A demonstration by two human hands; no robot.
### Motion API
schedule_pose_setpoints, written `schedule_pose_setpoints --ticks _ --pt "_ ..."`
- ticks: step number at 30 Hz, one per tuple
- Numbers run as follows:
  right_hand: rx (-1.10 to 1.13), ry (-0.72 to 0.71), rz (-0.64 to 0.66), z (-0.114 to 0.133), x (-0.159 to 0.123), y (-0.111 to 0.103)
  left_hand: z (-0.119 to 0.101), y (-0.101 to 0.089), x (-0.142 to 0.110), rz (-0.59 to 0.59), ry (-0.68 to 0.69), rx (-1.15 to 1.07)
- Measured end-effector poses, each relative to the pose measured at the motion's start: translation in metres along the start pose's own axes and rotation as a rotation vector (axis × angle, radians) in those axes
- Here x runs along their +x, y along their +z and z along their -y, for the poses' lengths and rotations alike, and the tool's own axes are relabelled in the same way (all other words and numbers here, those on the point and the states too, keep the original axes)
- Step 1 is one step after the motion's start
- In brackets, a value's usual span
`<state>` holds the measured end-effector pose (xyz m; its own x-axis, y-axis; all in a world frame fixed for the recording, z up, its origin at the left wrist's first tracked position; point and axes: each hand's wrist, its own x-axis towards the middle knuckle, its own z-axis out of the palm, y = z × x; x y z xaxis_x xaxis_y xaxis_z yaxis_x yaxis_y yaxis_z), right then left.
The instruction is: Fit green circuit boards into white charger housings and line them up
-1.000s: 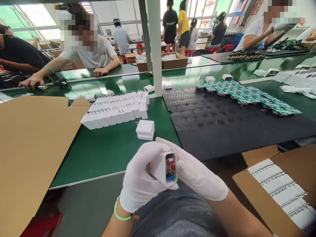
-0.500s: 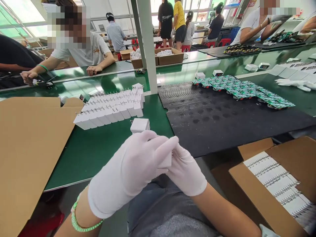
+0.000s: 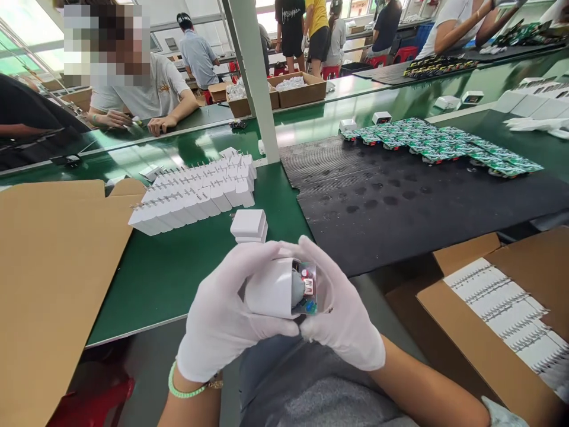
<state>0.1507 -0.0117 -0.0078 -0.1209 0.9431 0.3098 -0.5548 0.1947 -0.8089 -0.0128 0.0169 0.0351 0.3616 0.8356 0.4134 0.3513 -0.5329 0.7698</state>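
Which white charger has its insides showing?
The charger in the left hand and right hand: its open end shows a circuit board. The others show only white casing.

Lighting: bright, even daylight from overhead windows (image 3: 18, 59), blown out to white and pale green. Glare: pale streaks across the green surface (image 3: 146, 145). Shadows: few, soft. Distortion: wide-angle bowing toward the edges; pillar (image 3: 253, 89) appears to lean. Sharpness: good overall, no marked motion blur. Retouching: mosaic blur over co-worker's head (image 3: 106, 44).
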Motion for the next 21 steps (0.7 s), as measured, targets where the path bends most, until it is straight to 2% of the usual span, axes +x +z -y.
schedule_pose_setpoints --ticks 3,6,12,14,18,21 --pt "-0.176 0.013 -0.008 0.01 0.0 0.004 -0.002 0.004 -0.003 -0.013 0.014 -0.095" --pt "-0.254 0.025 -0.009 0.019 -0.003 0.006 -0.005 0.006 -0.005 -0.033 0.023 -0.151" --pt "-0.355 -0.246 0.094 0.029 -0.009 0.001 -0.008 0.006 -0.009 -0.07 0.144 -0.08" --pt "-0.345 -0.213 0.1 0.035 -0.011 0.002 -0.01 0.005 -0.01 -0.083 0.157 -0.059" --pt "-0.284 -0.021 -0.028 0.046 -0.014 0.007 -0.015 0.004 -0.01 -0.122 0.074 -0.061" --pt "-0.296 -0.044 0.015 0.049 -0.013 0.007 -0.018 0.005 -0.011 -0.155 0.084 -0.04"
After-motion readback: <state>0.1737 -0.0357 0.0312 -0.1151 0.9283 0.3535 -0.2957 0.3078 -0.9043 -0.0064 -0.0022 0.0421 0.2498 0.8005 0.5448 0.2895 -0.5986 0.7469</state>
